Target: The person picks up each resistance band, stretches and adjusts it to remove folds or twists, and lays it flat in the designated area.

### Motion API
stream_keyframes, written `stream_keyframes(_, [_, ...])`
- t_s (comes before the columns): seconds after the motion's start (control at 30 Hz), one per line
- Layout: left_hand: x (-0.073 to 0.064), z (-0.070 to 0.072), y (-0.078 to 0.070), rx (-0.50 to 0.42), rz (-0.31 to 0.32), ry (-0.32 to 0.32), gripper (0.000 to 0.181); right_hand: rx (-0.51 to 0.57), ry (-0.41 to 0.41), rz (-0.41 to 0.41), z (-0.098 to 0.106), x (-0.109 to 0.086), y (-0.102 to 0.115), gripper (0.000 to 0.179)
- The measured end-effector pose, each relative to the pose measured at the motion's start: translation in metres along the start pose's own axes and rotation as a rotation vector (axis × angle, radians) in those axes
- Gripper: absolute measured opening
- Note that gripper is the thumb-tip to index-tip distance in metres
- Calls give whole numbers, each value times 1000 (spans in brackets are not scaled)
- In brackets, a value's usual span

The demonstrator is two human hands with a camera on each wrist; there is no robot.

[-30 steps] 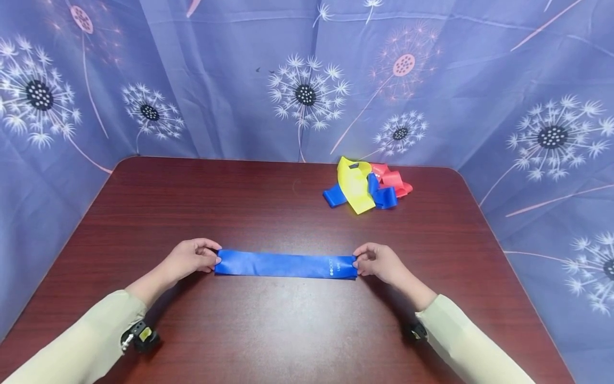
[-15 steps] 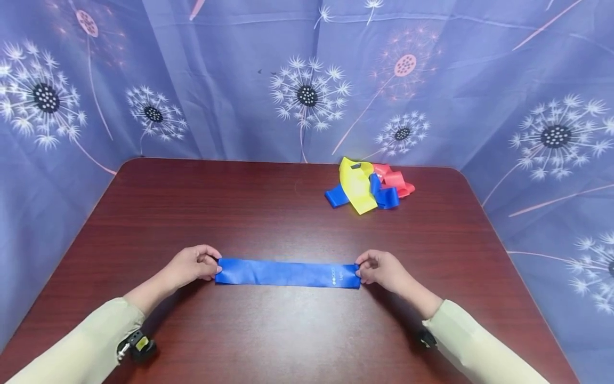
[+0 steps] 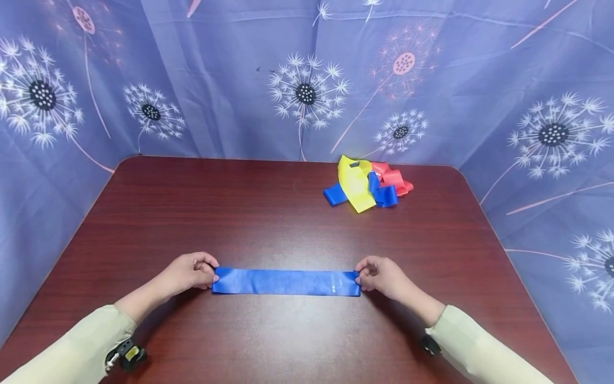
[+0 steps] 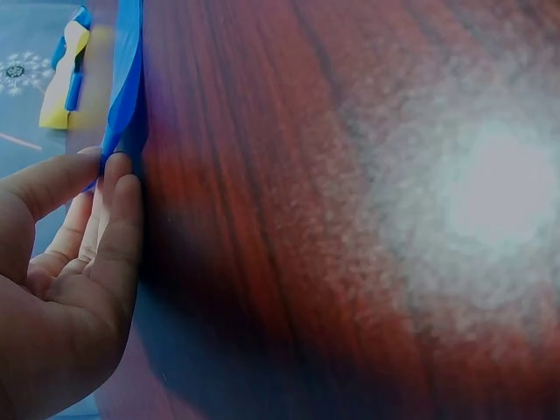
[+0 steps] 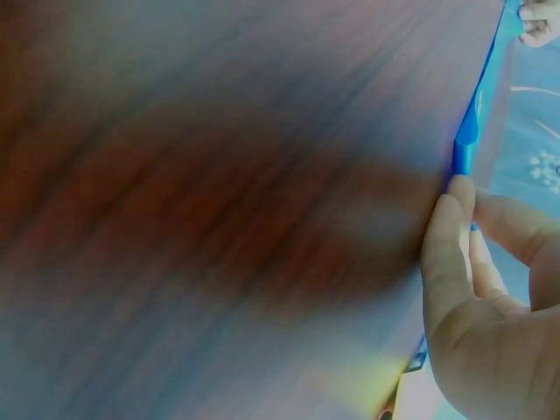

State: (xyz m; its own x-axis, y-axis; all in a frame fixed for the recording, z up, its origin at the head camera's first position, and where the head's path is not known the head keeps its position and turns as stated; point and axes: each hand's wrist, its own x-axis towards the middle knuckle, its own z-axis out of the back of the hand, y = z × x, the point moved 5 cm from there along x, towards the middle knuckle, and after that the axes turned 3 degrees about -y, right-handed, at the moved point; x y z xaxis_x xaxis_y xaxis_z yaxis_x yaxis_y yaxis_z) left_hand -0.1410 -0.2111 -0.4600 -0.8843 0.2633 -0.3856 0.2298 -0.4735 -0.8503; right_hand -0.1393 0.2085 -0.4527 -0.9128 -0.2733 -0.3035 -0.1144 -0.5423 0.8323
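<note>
The person's left hand (image 3: 186,274) pinches one short end of a flat, glossy blue stretchy-looking band (image 3: 285,282) between thumb and curled fingers, the tips closed together with just the thin material between them; the right hand (image 3: 385,277) pinches the opposite end in the same way. The band runs straight from one grip to the other, with small white circles and faint lettering printed beside the right fingertips. Whether its lower edge touches the dark red-brown wood-grain table (image 3: 288,341) under both hands cannot be told. Beyond the right grip, well apart from it, lies a loose heap: a bright yellow strip-like band (image 3: 354,184) over a folded blue strip (image 3: 386,197), with a crumpled red strip (image 3: 397,184) at its right. Behind each grip, a pale green fabric sleeve (image 3: 72,352) covers the forearm, and past the table's far edge hangs a blue-violet dandelion-print cloth (image 3: 230,80)
</note>
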Motion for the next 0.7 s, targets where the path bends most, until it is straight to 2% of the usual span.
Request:
stream_keyframes(0.2, [-4,-1,1,-9,-26,20,35,-7,23,-3,-2,-7,1,14])
stream_keyframes(0.7, [-14,-3,4,-33,-13,62,35,5,43,10,-6,-13,0,14])
